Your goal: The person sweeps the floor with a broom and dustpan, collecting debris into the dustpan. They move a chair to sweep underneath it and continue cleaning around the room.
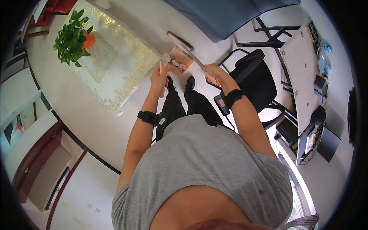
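My left hand [159,79] is closed around the pink handle of a long-handled dustpan [181,61]. The pan lies beyond my feet, with crumpled white scraps [177,64] in it. In my right hand [214,73] is the pink grip of a broom; its grey pole slants away to the broom head [180,40], pink with dark bristles. That head is just beyond the pan, close above the floor; whether it touches the floor I cannot tell. Black straps with small devices circle both forearms.
On the left stands a table with a gold-patterned lace cloth [126,61] and a potted plant [73,40]. A blue sofa [230,17] is ahead. At the right are a black chair [253,80] and a long white desk [302,66] bearing several items.
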The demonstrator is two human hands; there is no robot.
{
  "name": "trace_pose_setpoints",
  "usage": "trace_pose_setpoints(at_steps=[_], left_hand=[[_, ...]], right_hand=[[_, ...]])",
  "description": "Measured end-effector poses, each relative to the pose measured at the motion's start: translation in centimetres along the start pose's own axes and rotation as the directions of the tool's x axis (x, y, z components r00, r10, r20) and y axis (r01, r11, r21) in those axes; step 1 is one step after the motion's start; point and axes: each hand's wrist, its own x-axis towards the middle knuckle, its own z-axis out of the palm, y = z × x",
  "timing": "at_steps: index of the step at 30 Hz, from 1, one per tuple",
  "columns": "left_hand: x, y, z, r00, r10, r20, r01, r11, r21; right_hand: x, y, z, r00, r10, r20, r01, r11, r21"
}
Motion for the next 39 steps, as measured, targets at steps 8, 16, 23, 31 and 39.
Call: trace_pose_setpoints(at_steps=[8, 16, 23, 31, 39], left_hand=[[-0.9, -1.0, -0.5, 0.999, 0.005, -0.045, -0.007, 0.999, -0.045], [-4.4, -1.5, -2.6, 0.999, -0.047, 0.007, 0.047, 0.998, 0.049], [-7.4, -5.1, -5.2, 0.999, -0.038, 0.008, 0.038, 0.999, 0.038], [-11.8, -9.8, -8.7, 1.000, -0.019, 0.006, 0.019, 1.000, 0.000], [-14.8, -13.9, -9.0, 1.000, -0.003, 0.007, 0.003, 0.999, -0.052]], right_hand=[[-2.8, -2.3, -2.4, 0.994, -0.072, 0.080, 0.075, 0.997, -0.036], [4.6, -2.7, 0.6, 0.989, -0.146, -0.026, 0.117, 0.877, -0.466], [5.3, 4.9, 4.1, 0.965, -0.258, -0.054, 0.144, 0.686, -0.713], [-2.4, 14.5, 8.3, 0.993, -0.106, -0.058, 0.060, 0.849, -0.526], [-10.5, 19.4, 10.7, 1.000, 0.022, -0.007, -0.022, 1.000, 0.020]])
